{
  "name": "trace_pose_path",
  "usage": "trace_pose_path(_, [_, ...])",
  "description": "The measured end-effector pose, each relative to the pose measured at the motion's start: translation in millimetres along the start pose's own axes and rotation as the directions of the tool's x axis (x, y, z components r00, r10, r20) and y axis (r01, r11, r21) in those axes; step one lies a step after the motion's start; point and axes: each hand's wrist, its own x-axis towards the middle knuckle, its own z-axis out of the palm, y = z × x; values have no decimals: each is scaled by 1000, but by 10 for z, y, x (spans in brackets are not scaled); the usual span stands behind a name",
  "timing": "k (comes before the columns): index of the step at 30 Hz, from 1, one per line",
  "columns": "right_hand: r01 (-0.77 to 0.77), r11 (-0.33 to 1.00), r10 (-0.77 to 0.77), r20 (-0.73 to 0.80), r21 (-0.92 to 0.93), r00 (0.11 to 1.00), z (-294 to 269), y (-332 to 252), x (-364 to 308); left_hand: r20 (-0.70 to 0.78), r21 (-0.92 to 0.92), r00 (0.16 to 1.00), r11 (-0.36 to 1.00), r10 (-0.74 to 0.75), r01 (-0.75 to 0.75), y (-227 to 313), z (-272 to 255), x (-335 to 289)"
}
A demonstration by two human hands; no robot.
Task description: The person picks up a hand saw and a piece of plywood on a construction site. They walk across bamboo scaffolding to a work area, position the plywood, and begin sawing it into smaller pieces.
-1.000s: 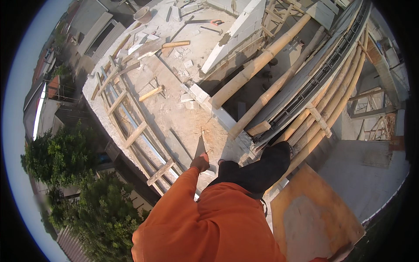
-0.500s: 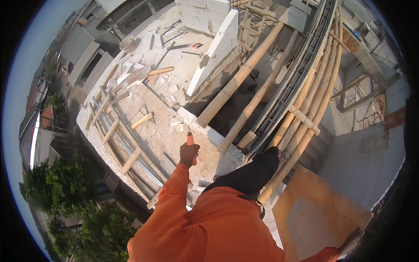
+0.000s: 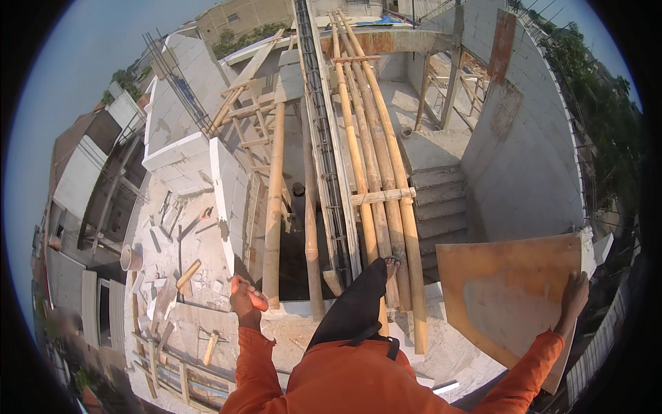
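Note:
My left hand (image 3: 243, 298) is closed round an orange hand tool (image 3: 258, 299), whose exact kind I cannot make out. It is held out beside the near end of a white block wall (image 3: 222, 196). At the far right, my right hand (image 3: 574, 294) grips the edge of a large plywood board (image 3: 507, 276), which has a pale grey patch on its face. My bare foot (image 3: 392, 263) rests on bamboo poles (image 3: 378, 145) that lie side by side under a short wooden crosspiece (image 3: 383, 196).
A long rebar cage (image 3: 324, 138) runs between boards left of the poles. More bamboo (image 3: 275, 207) spans a dark opening (image 3: 295, 265). Concrete stairs (image 3: 441, 207) lie below on the right. Offcuts, a bucket (image 3: 129, 258) and a wooden ladder-like frame (image 3: 183, 376) occupy the left slab.
My view has swung to the right. My right hand, at the lower edge before, now shows on the board's edge. The orange tool stays in my left hand, tilted differently.

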Motion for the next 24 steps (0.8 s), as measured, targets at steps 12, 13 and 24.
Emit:
trace_pose_path(12, [-278,961,278,-2,4,961,-116,202,-352,170,-63,904,920,392,-387,659,960,-146])
trace_pose_path(13, [-242,968,245,-30,67,969,24,318,-332,155,-9,863,874,481,-486,657,1021,-161])
trace_pose_path(24, [-220,964,230,-49,148,972,-379,-401,-416,423,15,896,990,-136,144,21,792,25])
